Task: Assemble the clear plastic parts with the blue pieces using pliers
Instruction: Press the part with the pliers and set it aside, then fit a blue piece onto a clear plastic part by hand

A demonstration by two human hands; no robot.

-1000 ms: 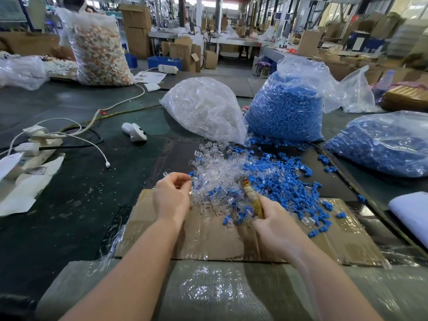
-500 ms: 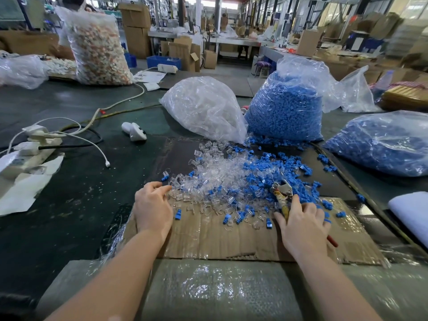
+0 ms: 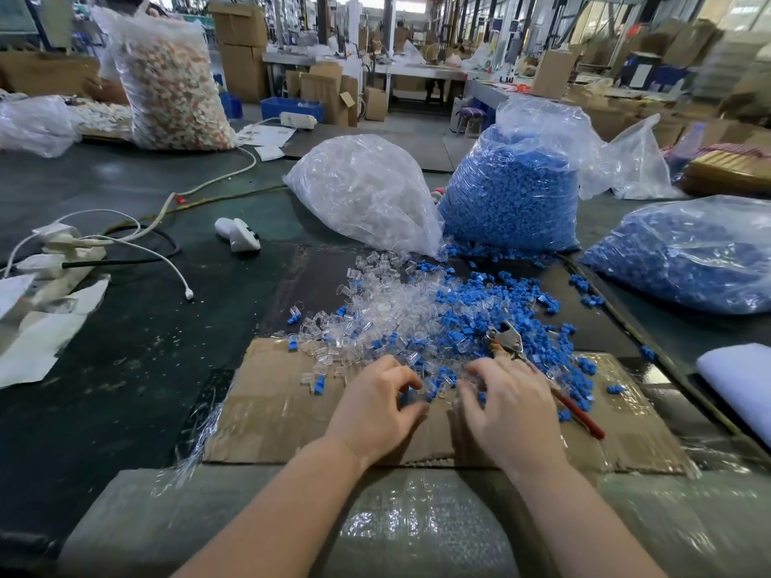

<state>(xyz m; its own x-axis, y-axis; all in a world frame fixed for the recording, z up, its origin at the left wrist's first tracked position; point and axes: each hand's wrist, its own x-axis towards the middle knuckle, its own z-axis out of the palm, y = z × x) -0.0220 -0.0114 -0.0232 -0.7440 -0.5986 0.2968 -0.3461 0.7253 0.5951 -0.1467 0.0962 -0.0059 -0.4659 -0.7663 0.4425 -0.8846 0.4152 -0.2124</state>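
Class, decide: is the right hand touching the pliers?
Apart. The head view shows the pliers lying on the pile beyond the right hand, handle passing beside it.

Both hands have drawn together, pliers released.

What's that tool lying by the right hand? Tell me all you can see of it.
The pliers lie flat, unheld, on the cardboard sheet among loose blue pieces. The bare metal jaws point up-left into the pile; the red-sleeved handles run down-right. The right hand hides the middle of them. Whether it touches them cannot be told.
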